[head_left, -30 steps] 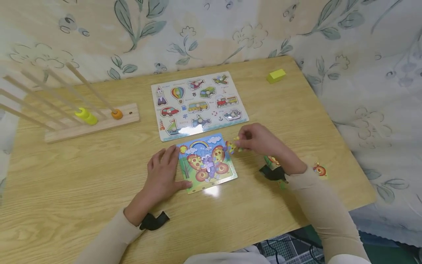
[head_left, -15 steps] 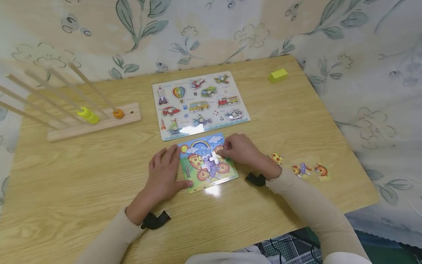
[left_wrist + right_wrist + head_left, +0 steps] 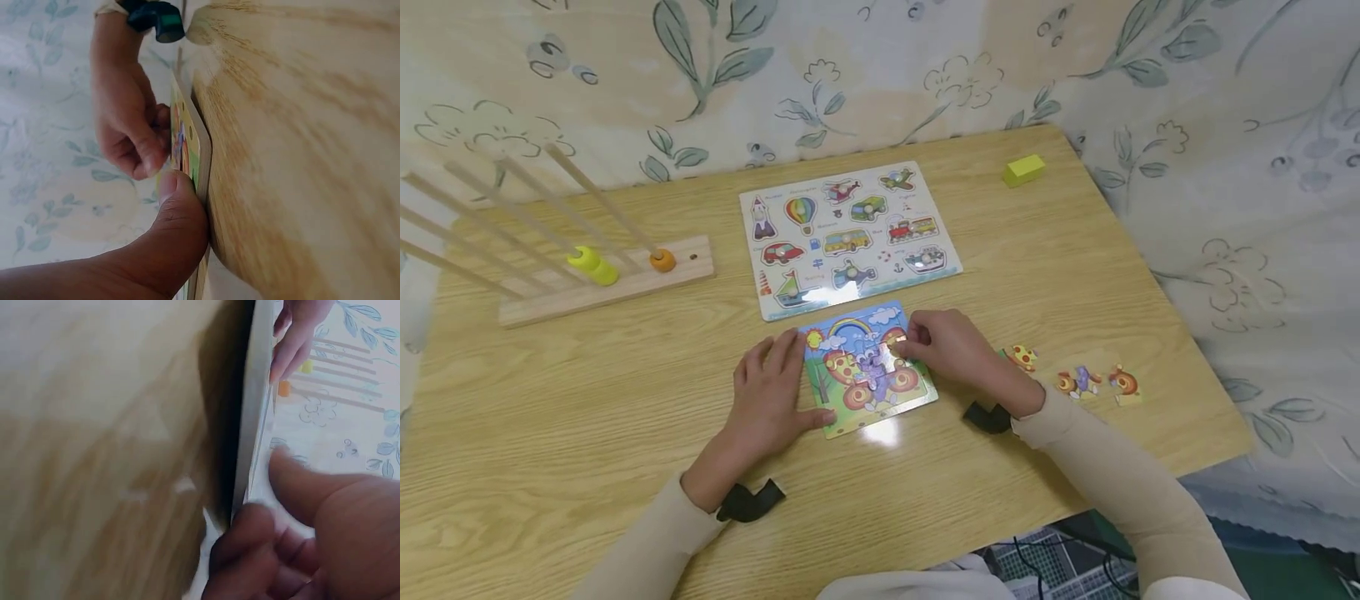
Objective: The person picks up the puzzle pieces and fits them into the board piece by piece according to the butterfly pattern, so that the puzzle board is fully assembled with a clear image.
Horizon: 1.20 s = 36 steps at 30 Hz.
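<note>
A small butterfly jigsaw puzzle (image 3: 850, 400) lies in its tray on the table. My left hand (image 3: 769, 398) rests along its left side, the fingertips at the upper-left edge; the thumb (image 3: 172, 215) presses on the lower-left corner. At the puzzle's right side, my right hand (image 3: 951, 350) pinches a yellowish puzzle piece (image 3: 891, 358) against the picture, over the butterfly's right wing. The fingers partly hide the piece, so I cannot tell whether it sits flat. Loose puzzle pieces lie to the right: one (image 3: 1022, 357) beside the forearm, another (image 3: 1078, 382), and a third (image 3: 1125, 383).
Behind the puzzle lies a vehicle peg board (image 3: 850, 242). A wooden bead rack (image 3: 617, 271) with upright rods, yellow and orange beads stands at the back left. A yellow block (image 3: 1024, 171) sits near the back right corner. A floral curtain (image 3: 880, 75) borders the table (image 3: 587, 400).
My right hand has moved left from beside the puzzle, bringing the piece onto the picture's right part. The loose pieces have come into fuller view. My left hand has stayed in place.
</note>
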### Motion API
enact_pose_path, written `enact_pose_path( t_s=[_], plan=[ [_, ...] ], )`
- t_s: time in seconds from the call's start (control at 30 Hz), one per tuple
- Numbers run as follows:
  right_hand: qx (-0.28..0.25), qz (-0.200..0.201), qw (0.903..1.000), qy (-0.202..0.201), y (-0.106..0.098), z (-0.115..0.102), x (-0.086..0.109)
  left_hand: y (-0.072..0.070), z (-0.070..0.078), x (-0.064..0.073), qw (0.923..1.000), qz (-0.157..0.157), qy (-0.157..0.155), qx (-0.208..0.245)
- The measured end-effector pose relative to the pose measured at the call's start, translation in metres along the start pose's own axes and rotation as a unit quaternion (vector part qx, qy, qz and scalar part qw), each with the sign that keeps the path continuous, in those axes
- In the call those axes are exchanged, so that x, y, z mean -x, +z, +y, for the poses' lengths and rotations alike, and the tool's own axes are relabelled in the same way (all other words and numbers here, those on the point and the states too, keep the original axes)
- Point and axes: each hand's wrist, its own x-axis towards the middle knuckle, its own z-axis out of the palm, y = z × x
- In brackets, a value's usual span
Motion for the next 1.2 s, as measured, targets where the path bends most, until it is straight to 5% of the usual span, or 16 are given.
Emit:
enact_pose_path(
  t_s=[0.4,0.6,0.77,0.93,1.2],
  plan=[
    [0.003,-0.004,1.0,0.005,-0.001,0.001,0.0,0.003,-0.002,0.0,1.0,0.005,0.002,0.005],
    [0.078,0.038,0.9962,0.004,-0.041,0.023,0.035,0.004,-0.003,-0.001,1.0,0.001,0.004,0.005],
    [0.133,-0.011,0.9891,0.063,-0.072,0.054,0.064,0.003,-0.005,-0.001,1.0,0.004,-0.002,-0.002],
    [0.133,-0.061,0.9851,0.091,-0.068,0.073,0.074,0.002,-0.005,-0.001,1.0,0.002,-0.004,-0.001],
    [0.105,-0.024,0.9877,0.114,-0.058,0.076,0.072,0.002,-0.005,-0.002,1.0,0.001,0.001,0.001]
  ],
)
